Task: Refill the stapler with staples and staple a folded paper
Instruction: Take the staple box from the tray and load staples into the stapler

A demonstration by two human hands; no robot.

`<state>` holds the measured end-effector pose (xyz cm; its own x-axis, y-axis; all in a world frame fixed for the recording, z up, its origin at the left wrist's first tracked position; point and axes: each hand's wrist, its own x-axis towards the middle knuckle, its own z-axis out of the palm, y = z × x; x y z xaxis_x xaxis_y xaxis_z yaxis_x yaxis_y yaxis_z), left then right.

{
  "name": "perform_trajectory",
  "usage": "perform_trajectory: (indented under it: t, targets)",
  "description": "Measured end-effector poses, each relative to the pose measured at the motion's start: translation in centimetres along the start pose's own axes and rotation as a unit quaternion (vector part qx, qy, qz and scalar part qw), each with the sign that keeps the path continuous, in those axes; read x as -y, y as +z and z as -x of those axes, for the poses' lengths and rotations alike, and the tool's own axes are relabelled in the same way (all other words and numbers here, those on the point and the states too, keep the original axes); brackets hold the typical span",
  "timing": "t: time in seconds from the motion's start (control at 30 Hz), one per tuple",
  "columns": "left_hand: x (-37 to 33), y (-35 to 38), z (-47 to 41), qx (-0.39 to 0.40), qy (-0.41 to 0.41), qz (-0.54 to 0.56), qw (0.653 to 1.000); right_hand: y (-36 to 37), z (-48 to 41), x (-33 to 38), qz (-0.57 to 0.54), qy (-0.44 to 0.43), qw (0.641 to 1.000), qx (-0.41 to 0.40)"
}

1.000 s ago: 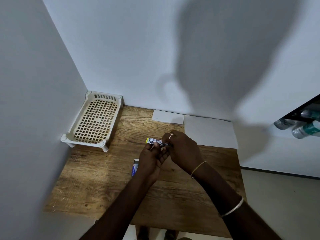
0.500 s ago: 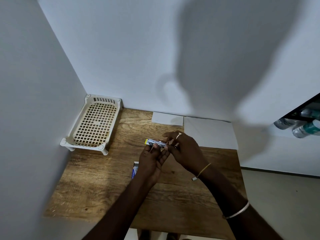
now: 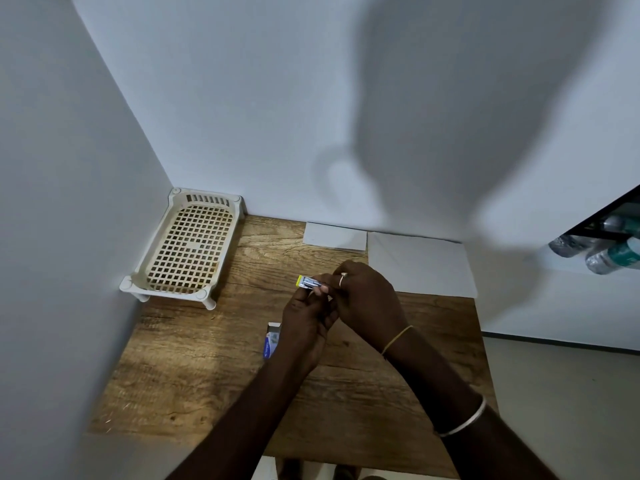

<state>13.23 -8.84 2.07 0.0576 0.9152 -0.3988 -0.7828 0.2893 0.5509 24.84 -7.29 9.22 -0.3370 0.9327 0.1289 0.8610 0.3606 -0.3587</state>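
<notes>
A small stapler [image 3: 307,282], silver with a yellow tip, is held above the middle of the wooden table [image 3: 207,358]. My left hand [image 3: 306,323] grips it from below. My right hand [image 3: 367,299] pinches its right end with thumb and fingers; whether staples are between those fingers is hidden. A small blue and white staple box [image 3: 271,341], its flap open, lies on the table just left of my left wrist. A small folded white paper [image 3: 335,236] lies at the back edge. A larger white sheet [image 3: 420,266] lies to its right.
A cream plastic lattice tray [image 3: 188,251] on short legs stands in the back left corner against the walls. Plastic bottles [image 3: 606,251] lie on a dark shelf at the far right, off the table. The floor shows right of the table.
My right hand's fingers, spread over the stapler half a second ago, have closed on its right end again. The stapler and my left hand have stayed in place.
</notes>
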Motion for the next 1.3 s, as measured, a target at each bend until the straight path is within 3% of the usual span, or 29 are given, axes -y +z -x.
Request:
perform_trajectory:
  t: [0.33,0.53,0.8,0.87,1.1,1.3]
  targets:
    - [-0.2,0.0,-0.4,-0.027,-0.006,-0.002,1.000,1.3,0.5,-0.1,0.142,-0.051,0.988,0.023]
    - [-0.6,0.6,-0.7,-0.048,0.001,0.015,0.999,1.2,0.4,-1.4,0.059,0.013,0.997,-0.054]
    - [-2.3,1.1,-1.5,-0.085,0.029,0.054,0.994,-0.4,1.5,-5.5,-0.120,0.199,0.973,0.009]
    - [-2.3,1.2,-1.5,-0.079,0.034,0.047,0.995,-0.6,1.4,-6.1,-0.154,0.205,0.967,0.008]
    - [-1.7,1.4,-1.3,-0.062,0.042,0.002,0.997,-2.1,0.5,-5.5,-0.305,0.164,0.930,-0.119]
    - [0.1,1.4,-0.9,-0.028,0.046,-0.037,0.998,-1.6,-0.7,-3.4,-0.340,0.116,0.929,-0.084]
